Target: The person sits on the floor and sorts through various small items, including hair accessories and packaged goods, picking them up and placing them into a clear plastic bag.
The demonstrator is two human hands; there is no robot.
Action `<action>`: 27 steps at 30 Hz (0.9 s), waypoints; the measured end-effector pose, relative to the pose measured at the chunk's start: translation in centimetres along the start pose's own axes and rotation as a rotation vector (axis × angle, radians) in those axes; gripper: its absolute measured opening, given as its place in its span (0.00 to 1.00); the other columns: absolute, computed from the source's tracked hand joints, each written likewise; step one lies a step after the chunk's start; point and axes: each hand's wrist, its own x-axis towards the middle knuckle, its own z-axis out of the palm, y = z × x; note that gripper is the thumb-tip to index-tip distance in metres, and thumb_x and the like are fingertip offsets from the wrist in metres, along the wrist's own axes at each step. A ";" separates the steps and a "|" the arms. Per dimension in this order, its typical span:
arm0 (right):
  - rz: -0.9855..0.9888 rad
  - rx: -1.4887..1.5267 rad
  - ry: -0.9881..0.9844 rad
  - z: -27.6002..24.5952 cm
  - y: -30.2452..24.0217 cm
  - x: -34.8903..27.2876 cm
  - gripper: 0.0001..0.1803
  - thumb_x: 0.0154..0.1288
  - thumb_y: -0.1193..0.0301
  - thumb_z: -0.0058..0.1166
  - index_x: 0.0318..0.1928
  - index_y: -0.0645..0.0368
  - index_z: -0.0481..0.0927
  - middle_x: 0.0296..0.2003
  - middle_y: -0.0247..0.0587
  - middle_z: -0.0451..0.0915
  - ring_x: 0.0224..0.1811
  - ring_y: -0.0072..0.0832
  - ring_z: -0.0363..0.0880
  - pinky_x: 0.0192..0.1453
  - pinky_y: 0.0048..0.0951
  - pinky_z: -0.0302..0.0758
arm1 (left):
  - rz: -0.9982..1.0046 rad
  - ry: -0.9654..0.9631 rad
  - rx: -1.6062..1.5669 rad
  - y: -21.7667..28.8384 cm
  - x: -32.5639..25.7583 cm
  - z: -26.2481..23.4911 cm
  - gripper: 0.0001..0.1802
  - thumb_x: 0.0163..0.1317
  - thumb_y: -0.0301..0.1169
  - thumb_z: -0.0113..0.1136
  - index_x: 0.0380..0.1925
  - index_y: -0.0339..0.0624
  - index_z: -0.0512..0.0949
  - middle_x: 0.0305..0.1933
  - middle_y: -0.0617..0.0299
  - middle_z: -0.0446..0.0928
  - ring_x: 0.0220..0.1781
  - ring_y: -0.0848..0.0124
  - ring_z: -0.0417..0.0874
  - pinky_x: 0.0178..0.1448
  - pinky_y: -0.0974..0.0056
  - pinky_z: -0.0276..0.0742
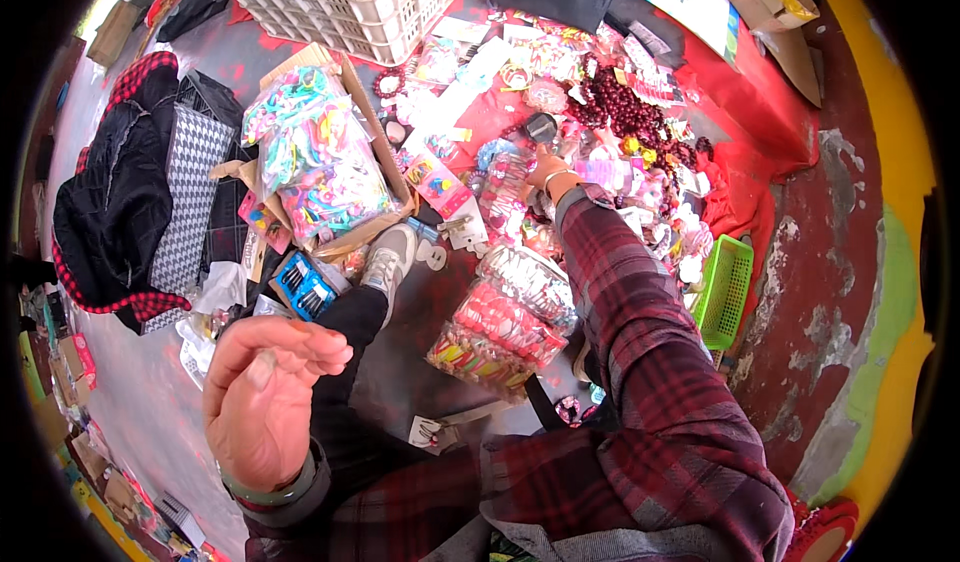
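My left hand (268, 402) is raised at the lower left, palm inward, its fingers loosely curved with nothing in them. Reaching far forward, my right hand (550, 172) is in a heap of small goods, its fingers drawn together. A dark round item (541, 127) lies right at those fingertips; what they grip is too small to make out. Beside that hand is a clear bag of pink and white pieces (503, 192). Dark red bead strings (625, 102) spread to its right. Closer to me, clear packs of white, red and yellow striped pieces (508, 322) lie side by side.
A cardboard box (385, 152) holds bags of colourful pieces (325, 152). Behind it stands a white plastic crate (345, 12). At right are a green basket (725, 292) and a worn red wall edge (810, 262). A black jacket (115, 197) lies left; my shoe (390, 260) is by the box.
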 end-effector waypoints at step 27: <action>-1.085 -0.115 1.198 -23.2 -3.2 -38.7 0.10 0.46 0.77 0.59 0.32 0.54 0.79 0.33 0.34 0.79 0.26 0.25 0.77 0.25 0.24 0.72 | -0.453 -0.238 -0.545 -5.8 1.9 5.5 0.34 0.60 0.50 0.55 0.57 0.38 0.62 0.56 0.53 0.67 0.59 0.59 0.68 0.62 0.52 0.64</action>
